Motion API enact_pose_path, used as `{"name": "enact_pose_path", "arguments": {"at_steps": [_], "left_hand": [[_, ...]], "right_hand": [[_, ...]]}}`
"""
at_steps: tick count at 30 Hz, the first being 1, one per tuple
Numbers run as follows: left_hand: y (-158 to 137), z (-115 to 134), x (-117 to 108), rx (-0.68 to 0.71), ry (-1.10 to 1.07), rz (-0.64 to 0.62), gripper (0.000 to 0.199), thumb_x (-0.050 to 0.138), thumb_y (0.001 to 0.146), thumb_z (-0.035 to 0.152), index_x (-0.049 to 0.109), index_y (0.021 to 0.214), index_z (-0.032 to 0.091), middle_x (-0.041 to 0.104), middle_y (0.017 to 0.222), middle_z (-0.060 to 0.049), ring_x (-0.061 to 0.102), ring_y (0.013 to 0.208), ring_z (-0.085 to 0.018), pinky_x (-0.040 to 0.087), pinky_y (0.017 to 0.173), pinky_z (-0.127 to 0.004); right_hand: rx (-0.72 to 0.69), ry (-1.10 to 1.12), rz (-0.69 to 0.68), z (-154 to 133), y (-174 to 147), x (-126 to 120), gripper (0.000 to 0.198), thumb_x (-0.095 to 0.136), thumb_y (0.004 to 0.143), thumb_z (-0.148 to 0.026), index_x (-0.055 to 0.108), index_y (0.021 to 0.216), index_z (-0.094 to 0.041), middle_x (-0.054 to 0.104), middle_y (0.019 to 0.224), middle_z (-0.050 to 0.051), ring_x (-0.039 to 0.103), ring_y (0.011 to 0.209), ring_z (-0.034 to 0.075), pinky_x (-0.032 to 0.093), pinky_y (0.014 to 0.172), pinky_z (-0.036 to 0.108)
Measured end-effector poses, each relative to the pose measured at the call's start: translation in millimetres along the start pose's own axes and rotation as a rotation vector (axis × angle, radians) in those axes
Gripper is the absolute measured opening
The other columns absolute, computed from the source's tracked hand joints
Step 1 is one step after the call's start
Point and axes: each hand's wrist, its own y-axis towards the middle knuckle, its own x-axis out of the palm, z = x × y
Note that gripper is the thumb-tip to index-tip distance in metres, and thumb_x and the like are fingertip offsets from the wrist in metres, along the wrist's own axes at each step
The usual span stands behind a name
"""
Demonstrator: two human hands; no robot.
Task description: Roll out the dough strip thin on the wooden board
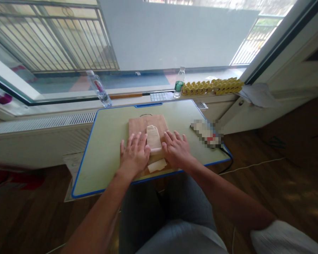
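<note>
On a small wooden cutting board (pixel 137 123) lies a pale, flattened strip of dough (pixel 153 137), long and rounded at the far end. A light rolling pin (pixel 155 151) crosses its near part. My left hand (pixel 134 153) lies over the pin's left end and my right hand (pixel 176 148) over its right end, both with fingers stretched out. The palms hide the pin's ends. Nearer to me, a pale flat end of the strip (pixel 157 165) shows below the pin.
The board rests on a light green folding table (pixel 100 141) with a blue rim. A phone-like device (pixel 207 134), blurred out, lies at the right with a black cable (pixel 229 155). On the windowsill stand two plastic bottles (pixel 99 88) and a yellow folded item (pixel 213 86).
</note>
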Motion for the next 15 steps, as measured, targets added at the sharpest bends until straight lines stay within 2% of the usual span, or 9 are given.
{"name": "enact_pose_path", "arguments": {"at_steps": [2,4,7,9,13,15], "left_hand": [[26,-4,1,-0.02,-0.011,-0.036,0.065,0.03,0.105,0.041,0.043,0.167,0.024,0.037,0.177,-0.008,0.031,0.163,-0.032,0.023,0.133,-0.066],[51,-8,0,-0.048,-0.04,-0.12,0.068,0.032,0.105,0.043,0.039,0.169,0.024,0.031,0.179,-0.009,0.027,0.165,-0.033,0.023,0.132,-0.067],[58,-8,-1,-0.062,-0.062,-0.146,0.069,0.03,0.106,0.05,0.036,0.17,0.025,0.029,0.18,-0.009,0.025,0.166,-0.033,0.021,0.133,-0.067],[37,-4,-1,-0.043,-0.05,-0.086,0.068,0.028,0.108,0.051,0.037,0.17,0.025,0.033,0.179,-0.009,0.027,0.165,-0.033,0.021,0.133,-0.066],[-26,8,0,0.025,-0.031,0.013,0.064,0.028,0.11,0.05,0.042,0.168,0.027,0.037,0.177,-0.007,0.032,0.164,-0.031,0.023,0.133,-0.063],[-41,11,1,0.04,-0.027,0.037,0.063,0.03,0.109,0.05,0.044,0.167,0.028,0.036,0.177,-0.006,0.031,0.164,-0.033,0.026,0.133,-0.063]], "right_hand": [[0.019,0.014,-0.021,3,28,-1,0.067,0.03,0.106,-0.041,0.04,0.169,-0.02,0.04,0.175,0.008,0.034,0.16,0.036,0.027,0.128,0.063],[0.026,0.044,-0.11,6,58,-3,0.072,0.035,0.103,-0.043,0.035,0.171,-0.017,0.034,0.178,0.009,0.033,0.16,0.037,0.032,0.127,0.063],[0.023,0.047,-0.131,7,71,-6,0.075,0.035,0.103,-0.043,0.031,0.172,-0.014,0.031,0.179,0.01,0.032,0.161,0.038,0.033,0.126,0.062],[0.017,0.029,-0.083,5,51,-5,0.072,0.032,0.105,-0.042,0.032,0.171,-0.013,0.035,0.177,0.01,0.033,0.16,0.037,0.032,0.127,0.06],[0.016,0.014,0.002,0,-15,0,0.065,0.026,0.111,-0.045,0.043,0.167,-0.016,0.044,0.172,0.01,0.036,0.159,0.033,0.029,0.128,0.054],[0.014,0.021,0.013,-2,-33,2,0.064,0.024,0.112,-0.045,0.048,0.164,-0.016,0.046,0.171,0.011,0.038,0.158,0.032,0.03,0.128,0.052]]}}
